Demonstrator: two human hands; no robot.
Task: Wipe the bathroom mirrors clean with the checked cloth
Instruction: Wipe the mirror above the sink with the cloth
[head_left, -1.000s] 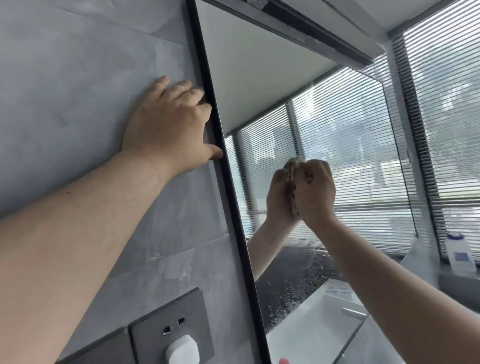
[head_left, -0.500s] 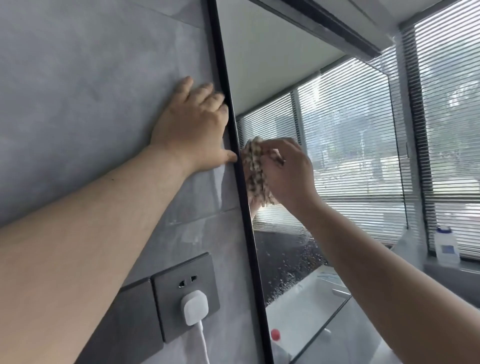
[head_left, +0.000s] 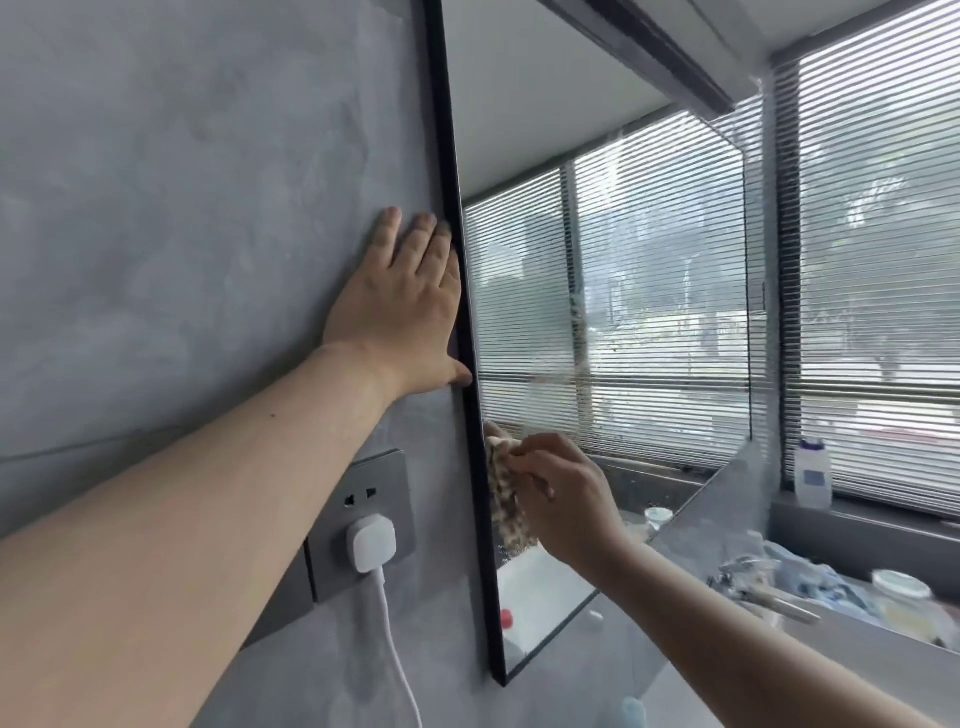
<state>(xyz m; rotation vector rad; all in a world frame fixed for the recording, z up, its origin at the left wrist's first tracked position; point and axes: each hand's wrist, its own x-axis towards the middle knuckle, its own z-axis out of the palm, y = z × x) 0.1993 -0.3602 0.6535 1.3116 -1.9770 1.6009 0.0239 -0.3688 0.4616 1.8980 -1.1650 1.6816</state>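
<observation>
A black-framed mirror (head_left: 623, 291) hangs on the grey wall and reflects window blinds. Streaks and spots show on its glass near the middle. My right hand (head_left: 566, 499) grips the bunched checked cloth (head_left: 506, 499) and presses it against the mirror low down, right beside the black left frame. My left hand (head_left: 402, 306) lies flat on the grey wall with straight fingers, its edge and thumb touching the mirror frame.
A grey wall socket (head_left: 363, 525) with a white plug (head_left: 371, 543) and cable sits below my left arm. A white bottle (head_left: 813, 473) stands on the window sill at right. Jars and cluttered items (head_left: 831, 587) lie on the counter at lower right.
My right hand has carried the cloth left to the frame and then down along the mirror's left edge. My left hand has stayed planted on the wall by the frame.
</observation>
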